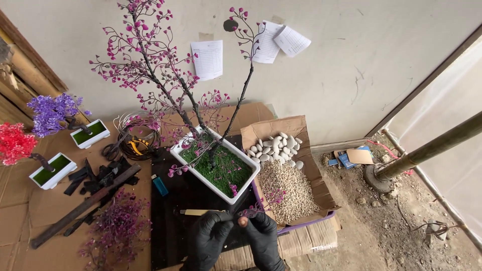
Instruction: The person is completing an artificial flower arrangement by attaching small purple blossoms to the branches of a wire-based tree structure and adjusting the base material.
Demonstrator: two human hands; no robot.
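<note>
Gloved hands (235, 236) pinch a thin, pink-blossomed sprig (261, 203)

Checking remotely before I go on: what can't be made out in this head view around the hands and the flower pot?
- Left hand and right hand: wrists cut off by the bottom edge.
- Pink sprig between the fingertips: grip hidden by black gloves.
- White pot: trunk bases hidden by green filling.
- Wall papers: too small.

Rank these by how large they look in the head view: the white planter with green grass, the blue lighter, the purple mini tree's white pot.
1. White planter: largest.
2. Purple tree's white pot.
3. Blue lighter: smallest.
</note>
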